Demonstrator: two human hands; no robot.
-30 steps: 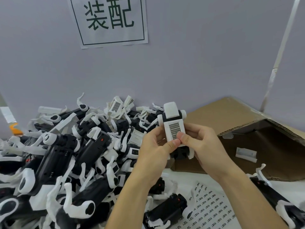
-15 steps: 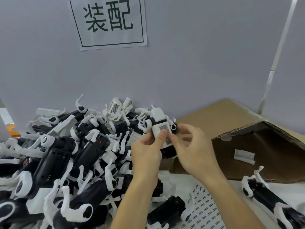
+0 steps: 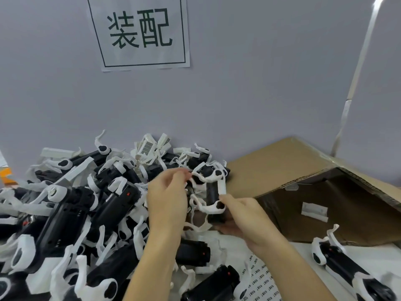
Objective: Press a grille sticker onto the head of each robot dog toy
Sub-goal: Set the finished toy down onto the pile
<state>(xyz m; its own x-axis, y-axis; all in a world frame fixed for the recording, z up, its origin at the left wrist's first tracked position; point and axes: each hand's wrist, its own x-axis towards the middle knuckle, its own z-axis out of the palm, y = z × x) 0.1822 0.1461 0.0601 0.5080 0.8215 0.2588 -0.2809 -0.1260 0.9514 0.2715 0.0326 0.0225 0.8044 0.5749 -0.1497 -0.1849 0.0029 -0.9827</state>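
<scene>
Big pile [image 3: 71,213] of dogs left of the fingers, most apparently unstickered. Left hand [image 3: 168,198] and right hand [image 3: 243,216] both grasp one dog [image 3: 211,192] between them, sticker hidden. Sticker sheet [image 3: 262,279] below.

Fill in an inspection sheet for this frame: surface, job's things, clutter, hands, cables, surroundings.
Surface: white table, mostly covered.
Job's things: toy dog held between both hands; sticker sheet at the near edge; pile of toys on the left.
Clutter: open carton on its side, a white part inside; one toy on the right.
Hands: left hand and right hand grip the toy dog.
Cables: nothing seen.
Surroundings: grey wall, paper sign.
</scene>
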